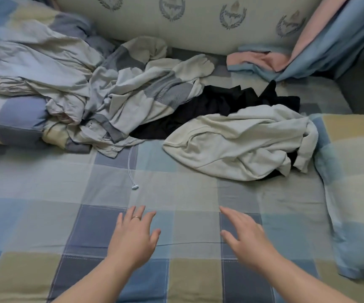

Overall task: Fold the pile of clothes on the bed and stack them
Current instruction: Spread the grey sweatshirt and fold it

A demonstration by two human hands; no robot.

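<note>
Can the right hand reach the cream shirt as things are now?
Probably yes. The right hand is open and empty, and only bare checked sheet lies between it and the cream shirt; nothing blocks the way.

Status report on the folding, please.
Left hand, right hand open, empty. Crumpled cream, grey and black clothes pile unfolded, untouched. White drawstring cord trails toward hands.
</note>
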